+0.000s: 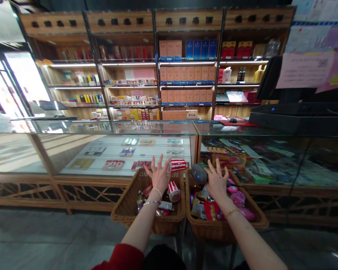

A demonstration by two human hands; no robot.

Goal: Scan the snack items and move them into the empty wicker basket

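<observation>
My left hand [159, 178] is over the left wicker basket [121, 210], pinching the end of a red-and-white striped tub [178, 165] between thumb and forefinger, its other fingers spread. The tub lies sideways above the basket's far rim. Below it, a second striped tub [174, 191] rests among small packets. Over the right wicker basket [256, 215], my right hand [217, 183] grips a dark handheld barcode scanner [199, 174] with a blue light; its head points left towards the tub. The palm hides the handle, and a cable trails off to the right.
Colourful snack packets [211, 210] and pink packages [242, 204] fill the right basket. Behind both stands a glass display counter [101, 150]. A monitor [270, 78] with paper sheets stands at right. Shelves [187, 75] of boxes line the back wall.
</observation>
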